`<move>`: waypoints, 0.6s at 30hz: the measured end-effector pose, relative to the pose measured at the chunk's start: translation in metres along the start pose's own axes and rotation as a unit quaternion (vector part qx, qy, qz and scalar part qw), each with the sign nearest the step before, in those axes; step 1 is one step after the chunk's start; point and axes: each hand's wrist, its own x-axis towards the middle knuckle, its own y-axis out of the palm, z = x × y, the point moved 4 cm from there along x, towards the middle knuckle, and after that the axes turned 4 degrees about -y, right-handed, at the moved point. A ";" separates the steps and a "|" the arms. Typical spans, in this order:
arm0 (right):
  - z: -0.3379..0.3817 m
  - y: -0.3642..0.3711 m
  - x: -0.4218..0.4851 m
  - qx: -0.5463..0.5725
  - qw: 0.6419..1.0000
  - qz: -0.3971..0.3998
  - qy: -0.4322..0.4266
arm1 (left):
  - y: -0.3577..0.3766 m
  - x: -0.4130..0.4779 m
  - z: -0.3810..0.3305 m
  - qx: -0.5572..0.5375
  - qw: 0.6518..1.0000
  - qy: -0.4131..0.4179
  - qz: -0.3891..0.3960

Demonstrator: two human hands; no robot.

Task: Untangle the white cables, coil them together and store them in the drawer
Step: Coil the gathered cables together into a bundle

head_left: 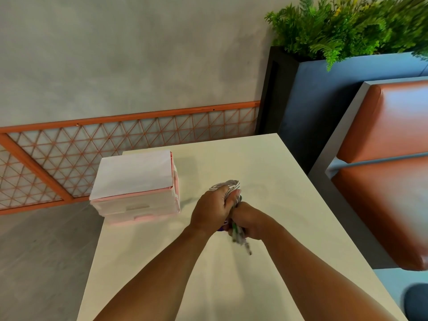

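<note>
Fingers [236, 193] of the left hand [212, 209] are being curled tight round the white cables [228, 185], whose coiled loops are being held over the white table [289, 181], mid-table in front of the person. Lower end of the bundle is being gripped by the right hand [249, 224], fingers wrapped closed round it, with blurred plug ends [245, 245] being shown sticking out below. Pink-and-white drawer unit [136, 195] is being seen at the table's left edge, near the hands but apart, its drawers pushed in.
</note>
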 end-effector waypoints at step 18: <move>-0.041 -0.034 -0.037 -0.135 0.951 -0.077 -0.267 | -0.022 0.033 0.053 -0.239 0.898 -0.325 -0.175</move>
